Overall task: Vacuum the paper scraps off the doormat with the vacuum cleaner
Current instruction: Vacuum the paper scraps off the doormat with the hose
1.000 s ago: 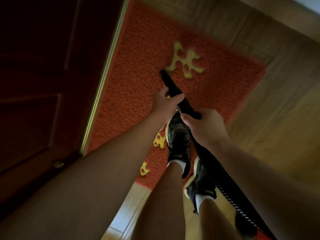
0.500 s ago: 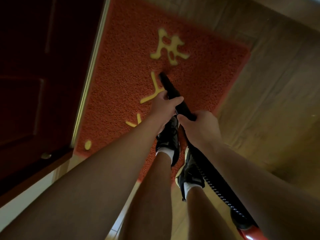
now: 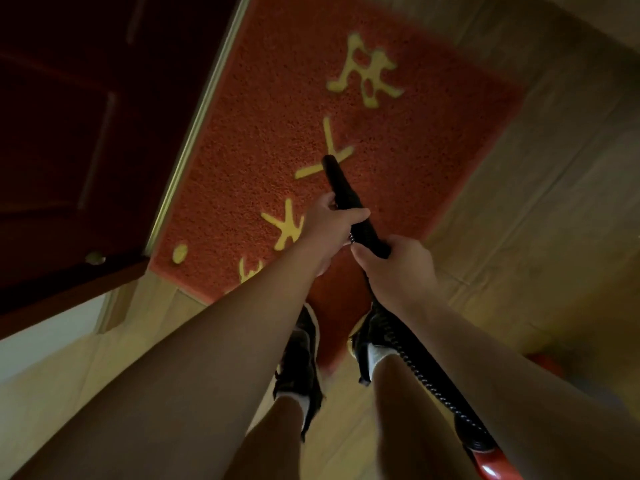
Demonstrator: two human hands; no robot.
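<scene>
Nearest us, our two shoes (image 3: 298, 365) stand at the near edge of the mat (image 3: 263, 140), toes on the red pile, heels on the wood floor (image 3: 554, 216). At lower right a red piece of the vacuum (image 3: 486, 467) shows, and from it the black ribbed hose (image 3: 420, 377) climbs past our right leg to our hands.

Our right hand (image 3: 398, 268) is closed around the hose where it meets the black nozzle (image 3: 341, 188). Just ahead of it our left hand (image 3: 329, 226) is wrapped around the nozzle from the left, thumb laid over the top. Both grips are firm, and the two hands nearly touch.

The nozzle slants forward and down, its tip over the middle of the mat, on or just above a yellow character; we cannot tell if it touches the pile.

The mat lies flat on the floor, its left edge along the metal strip (image 3: 197, 123) under the dark red door (image 3: 86, 116). Yellow characters (image 3: 365, 76) run down its middle. We cannot make out any paper scraps on it; the picture is blurred.
</scene>
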